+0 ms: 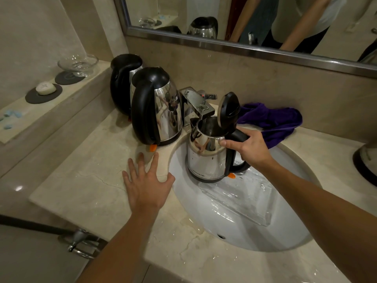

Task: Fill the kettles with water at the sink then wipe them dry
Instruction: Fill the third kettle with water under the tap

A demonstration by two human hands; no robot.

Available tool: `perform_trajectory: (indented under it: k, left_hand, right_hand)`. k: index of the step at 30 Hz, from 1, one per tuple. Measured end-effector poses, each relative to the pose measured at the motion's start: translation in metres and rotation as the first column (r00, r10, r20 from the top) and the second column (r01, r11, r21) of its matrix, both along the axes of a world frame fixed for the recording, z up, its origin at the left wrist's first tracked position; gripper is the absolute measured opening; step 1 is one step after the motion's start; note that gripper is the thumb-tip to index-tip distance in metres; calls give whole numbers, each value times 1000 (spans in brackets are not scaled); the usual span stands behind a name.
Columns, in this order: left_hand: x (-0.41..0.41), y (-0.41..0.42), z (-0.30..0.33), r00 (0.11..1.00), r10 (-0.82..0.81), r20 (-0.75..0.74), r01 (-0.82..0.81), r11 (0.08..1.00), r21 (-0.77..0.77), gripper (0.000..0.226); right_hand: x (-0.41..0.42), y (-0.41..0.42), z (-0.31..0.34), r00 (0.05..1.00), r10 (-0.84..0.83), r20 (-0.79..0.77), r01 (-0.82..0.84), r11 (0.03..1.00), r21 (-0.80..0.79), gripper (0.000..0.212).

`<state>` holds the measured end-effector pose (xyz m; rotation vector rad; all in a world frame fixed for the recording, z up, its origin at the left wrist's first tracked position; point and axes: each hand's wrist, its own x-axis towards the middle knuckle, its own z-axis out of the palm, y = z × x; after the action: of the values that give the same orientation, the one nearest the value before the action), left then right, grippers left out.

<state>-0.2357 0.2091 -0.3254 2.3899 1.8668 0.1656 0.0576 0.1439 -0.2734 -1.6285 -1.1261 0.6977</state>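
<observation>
My right hand [250, 149] grips the black handle of a steel kettle [206, 160] held upright in the white sink [234, 217], its lid [229, 108] flipped open under the chrome faucet [195, 105]. No running water is visible. My left hand [145, 180] rests flat with spread fingers on the marble counter [85, 180] left of the basin. Two more steel kettles with black handles stand closed on the counter, one [157, 107] beside the faucet, the other [122, 82] behind it. A purple cloth [271, 119] lies crumpled behind the sink at the right.
Part of another kettle [366, 160] shows at the right edge. A side ledge holds a glass dish [78, 63], a soap bar [46, 88] and small blue packets [12, 114]. A mirror [244, 17] runs above the backsplash. A towel rail bracket [81, 242] sits below the counter's left front.
</observation>
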Motion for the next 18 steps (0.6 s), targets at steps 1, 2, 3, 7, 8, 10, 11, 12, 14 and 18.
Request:
perform_trajectory:
  k: [1, 2, 3, 7, 8, 10, 11, 12, 14, 18]
  left_hand:
    - [0, 0, 0, 1000, 0, 4, 0, 1000, 0, 81]
    - [0, 0, 0, 1000, -1, 5, 1, 1000, 1, 81]
    - [0, 0, 0, 1000, -2, 3, 2, 1000, 3, 81]
    - [1, 1, 0, 1000, 3, -11, -3, 1000, 2, 83]
    - [1, 1, 0, 1000, 2, -15, -2, 1000, 1, 83]
    - [1, 0, 0, 1000, 0, -10, 0, 1000, 3, 82]
    - [1, 0, 0, 1000, -1, -8, 1, 1000, 3, 82]
    - [0, 0, 0, 1000, -2, -9, 2, 1000, 2, 82]
    - [0, 1, 0, 1000, -2, -12, 2, 1000, 2, 82]
    - [0, 1, 0, 1000, -3, -26, 3, 1000, -1, 83]
  right_hand:
    - [0, 0, 0, 1000, -2, 0, 2, 1000, -1, 44]
    - [0, 0, 0, 1000, -1, 0, 1, 1000, -1, 44]
    - [0, 0, -1, 1000, -2, 2, 2, 1000, -2, 45]
    - [1, 0, -1, 1000, -3, 7, 3, 1000, -9, 46]
    - [1, 0, -1, 1000, -2, 6, 2, 1000, -10, 45]
    - [1, 0, 0, 1000, 0, -1, 0, 1000, -11, 44]
    - [1, 0, 1, 1000, -1, -4, 0, 1000, -11, 44]
    - [0, 0, 1, 1000, -2, -5, 2, 1000, -12, 43]
    - [0, 0, 0, 1000, -5, -6, 4, 1000, -16, 42]
    - [1, 0, -1, 1000, -3, 11, 3, 1000, -12, 48]
